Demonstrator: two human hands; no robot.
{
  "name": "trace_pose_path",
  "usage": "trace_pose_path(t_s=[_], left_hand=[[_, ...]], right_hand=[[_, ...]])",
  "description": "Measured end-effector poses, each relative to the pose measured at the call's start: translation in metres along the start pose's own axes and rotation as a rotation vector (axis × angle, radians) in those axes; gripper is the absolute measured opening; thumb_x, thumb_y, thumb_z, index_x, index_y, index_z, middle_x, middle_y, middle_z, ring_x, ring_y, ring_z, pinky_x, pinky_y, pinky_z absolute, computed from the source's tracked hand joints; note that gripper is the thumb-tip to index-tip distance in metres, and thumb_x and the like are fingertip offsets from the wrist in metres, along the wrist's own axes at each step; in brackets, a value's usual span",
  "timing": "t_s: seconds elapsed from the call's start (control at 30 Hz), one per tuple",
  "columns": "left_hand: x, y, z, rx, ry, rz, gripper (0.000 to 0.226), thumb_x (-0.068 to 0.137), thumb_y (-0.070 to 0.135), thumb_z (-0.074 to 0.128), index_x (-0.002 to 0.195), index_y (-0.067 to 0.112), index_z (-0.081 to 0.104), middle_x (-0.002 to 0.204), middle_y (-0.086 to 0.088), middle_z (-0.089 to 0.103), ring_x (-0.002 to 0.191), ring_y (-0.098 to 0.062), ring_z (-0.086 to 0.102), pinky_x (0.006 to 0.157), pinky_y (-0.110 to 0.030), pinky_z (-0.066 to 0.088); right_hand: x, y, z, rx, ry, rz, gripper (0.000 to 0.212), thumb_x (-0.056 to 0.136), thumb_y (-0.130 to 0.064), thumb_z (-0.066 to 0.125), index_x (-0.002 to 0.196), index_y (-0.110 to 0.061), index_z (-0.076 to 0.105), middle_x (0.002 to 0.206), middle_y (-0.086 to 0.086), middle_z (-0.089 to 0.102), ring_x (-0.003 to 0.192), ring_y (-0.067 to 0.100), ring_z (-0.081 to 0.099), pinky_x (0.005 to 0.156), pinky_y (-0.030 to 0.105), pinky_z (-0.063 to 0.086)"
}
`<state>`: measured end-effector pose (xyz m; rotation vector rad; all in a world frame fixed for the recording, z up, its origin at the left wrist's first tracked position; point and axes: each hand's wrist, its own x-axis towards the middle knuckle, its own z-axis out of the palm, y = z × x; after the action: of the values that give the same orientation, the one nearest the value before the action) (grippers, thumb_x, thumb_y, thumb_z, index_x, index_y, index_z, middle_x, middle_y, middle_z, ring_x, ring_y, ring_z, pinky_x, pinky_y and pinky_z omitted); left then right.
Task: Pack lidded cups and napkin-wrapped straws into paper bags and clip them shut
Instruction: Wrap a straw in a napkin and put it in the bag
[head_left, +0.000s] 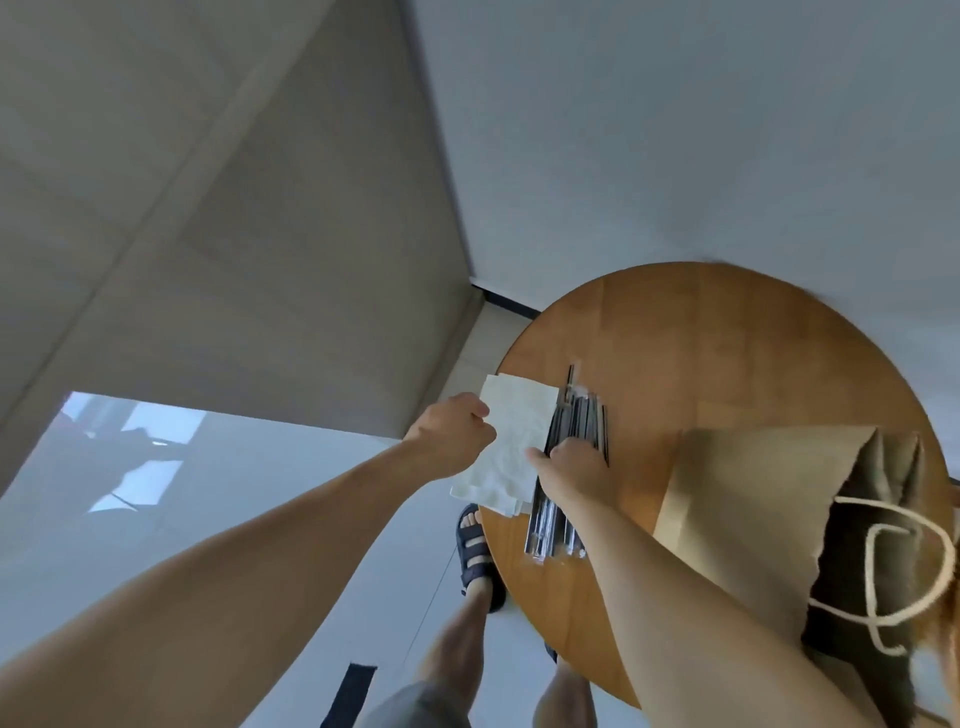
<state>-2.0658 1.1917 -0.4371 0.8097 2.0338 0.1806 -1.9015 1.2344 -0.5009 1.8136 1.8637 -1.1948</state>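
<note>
Your left hand (451, 432) is closed in a pinch on the edge of a white napkin (511, 447), which hangs over the rim of the round wooden worktop (727, 353). The napkin lies partly on the wood and partly out past the rim, crumpled a little along its length.

Your right hand (574, 470) rests just beside the napkin, on the pile of straws (569, 452) in clear wrappers. Its fingers curl down over the pile with the thumb toward the napkin; whether they have closed on a single straw you cannot tell from here. The straws lie side by side, touching the napkin's long edge on the side away from the rim.

On the far side of the straws from the napkin, a brown paper bag (748, 499) lies flat on the worktop, its open mouth turned away from the straws. Two pale cord handles (904, 566) loop out at that mouth. Your right forearm crosses over the bag's lower corner.

Below the rim near the napkin, your foot in a dark sandal (475, 553) stands on the pale floor (291, 499).
</note>
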Motion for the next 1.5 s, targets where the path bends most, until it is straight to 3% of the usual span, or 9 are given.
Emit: trace_pose_path(t_s=[0.37,0.53,0.57,0.6,0.7,0.83,1.03,1.13,1.5], left_hand=[[0.004,-0.002,0.003,0.015,-0.041,0.006,0.034,0.095,0.017,0.052,0.128,0.017,0.058,0.116,0.002,0.06,0.089,-0.015,0.06,0.081,-0.029,0.055],[-0.001,0.002,-0.001,-0.122,0.01,-0.023,0.04,0.096,0.029,0.054,0.133,0.013,0.054,0.126,-0.007,0.061,0.102,-0.021,0.059,0.078,-0.023,0.041],[-0.002,0.004,-0.002,-0.179,0.016,-0.058,0.042,0.095,0.032,0.056,0.131,0.011,0.055,0.122,-0.011,0.062,0.104,-0.025,0.061,0.084,-0.035,0.053],[-0.003,0.007,-0.001,-0.243,-0.004,-0.096,0.043,0.094,0.036,0.057,0.128,0.01,0.057,0.117,-0.015,0.061,0.105,-0.028,0.061,0.1,-0.045,0.043],[-0.009,0.015,0.003,-0.527,-0.198,-0.207,0.037,0.092,0.045,0.059,0.113,0.015,0.065,0.11,-0.008,0.069,0.103,-0.026,0.066,0.091,-0.041,0.053],[-0.015,0.016,0.01,-0.839,-0.285,-0.234,0.033,0.089,0.018,0.069,0.116,-0.001,0.064,0.113,-0.017,0.069,0.101,-0.032,0.067,0.084,-0.039,0.056],[-0.015,0.012,0.021,-0.845,-0.149,-0.195,0.024,0.092,0.014,0.064,0.114,0.004,0.061,0.113,-0.014,0.069,0.104,-0.034,0.066,0.095,-0.049,0.053],[-0.014,0.007,0.026,-0.731,-0.109,-0.159,0.016,0.092,0.019,0.065,0.105,0.01,0.064,0.107,-0.012,0.071,0.096,-0.032,0.067,0.087,-0.044,0.055],[-0.021,0.017,0.03,-0.647,-0.028,-0.115,0.01,0.09,0.021,0.062,0.091,0.011,0.059,0.092,-0.009,0.068,0.079,-0.025,0.065,0.064,-0.032,0.053]], right_hand=[[-0.001,0.006,0.007,-0.001,0.083,-0.102,0.032,0.096,-0.038,0.052,0.071,-0.019,0.056,0.061,-0.006,0.058,0.048,0.005,0.052,0.041,0.018,0.033],[-0.019,0.004,0.001,0.459,0.078,-0.134,0.012,0.08,-0.023,0.065,0.071,-0.021,0.057,0.063,-0.009,0.059,0.06,0.005,0.056,0.049,0.014,0.038],[-0.023,0.002,-0.001,0.573,0.06,-0.131,0.011,0.077,-0.018,0.067,0.072,-0.021,0.058,0.063,-0.009,0.06,0.061,0.004,0.057,0.052,0.014,0.04],[-0.027,0.001,-0.005,0.66,0.044,-0.14,0.012,0.075,-0.013,0.068,0.073,-0.022,0.06,0.065,-0.011,0.062,0.062,0.002,0.057,0.055,0.014,0.042],[-0.039,0.002,-0.013,0.888,-0.021,-0.194,0.017,0.07,-0.011,0.067,0.07,-0.026,0.059,0.061,-0.013,0.056,0.058,0.002,0.051,0.056,0.017,0.042],[-0.049,0.016,-0.019,1.083,-0.048,-0.138,0.011,0.063,-0.023,0.07,0.064,-0.027,0.06,0.065,0.0,0.052,0.065,0.016,0.047,0.058,0.031,0.038],[-0.026,0.065,-0.002,0.466,0.361,0.11,0.014,0.093,-0.021,0.059,0.104,-0.015,0.065,0.106,0.005,0.069,0.092,0.021,0.065,0.079,0.032,0.052],[-0.014,0.081,0.009,0.182,0.273,0.135,0.026,0.091,-0.014,0.058,0.117,-0.01,0.062,0.116,0.008,0.063,0.103,0.027,0.063,0.085,0.033,0.052],[-0.01,0.07,-0.002,0.096,0.254,0.151,0.013,0.083,-0.022,0.062,0.094,-0.016,0.059,0.081,0.004,0.068,0.052,0.018,0.06,0.044,0.025,0.043]])
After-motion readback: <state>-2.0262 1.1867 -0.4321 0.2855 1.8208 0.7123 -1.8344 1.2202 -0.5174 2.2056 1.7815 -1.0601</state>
